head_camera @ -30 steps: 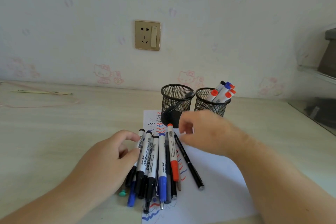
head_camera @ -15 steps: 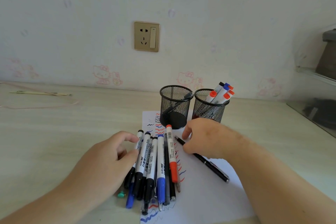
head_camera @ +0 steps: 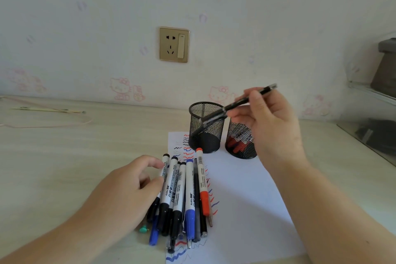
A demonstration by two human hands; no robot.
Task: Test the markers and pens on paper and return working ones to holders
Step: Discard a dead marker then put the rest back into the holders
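The right hand (head_camera: 267,122) pinches a slim black pen (head_camera: 240,105) near its middle, thumb and fingers curled round the barrel, and holds it tilted in the air with its lower end over the mouth of the left mesh holder (head_camera: 205,128) and its upper end pointing up to the right. A pen like this looks light and stiff, with a smooth, probably rather slippery barrel, so a light pinch at mid-barrel seems enough, and it should drop tip-first into the cup without force. The right mesh holder (head_camera: 241,141), just beside the first, shows red-capped markers through its mesh. Both holders stand at the far edge of the sheet of paper (head_camera: 240,199), which is marked with red, blue and black squiggles down its left side. The left hand (head_camera: 126,188) rests on the counter (head_camera: 75,156) with fingers loosely bent against the left flank of a bundle of markers and pens (head_camera: 182,195) lying side by side on the near left of the sheet. These are also light and rigid; being round they would likely roll if not steadied.
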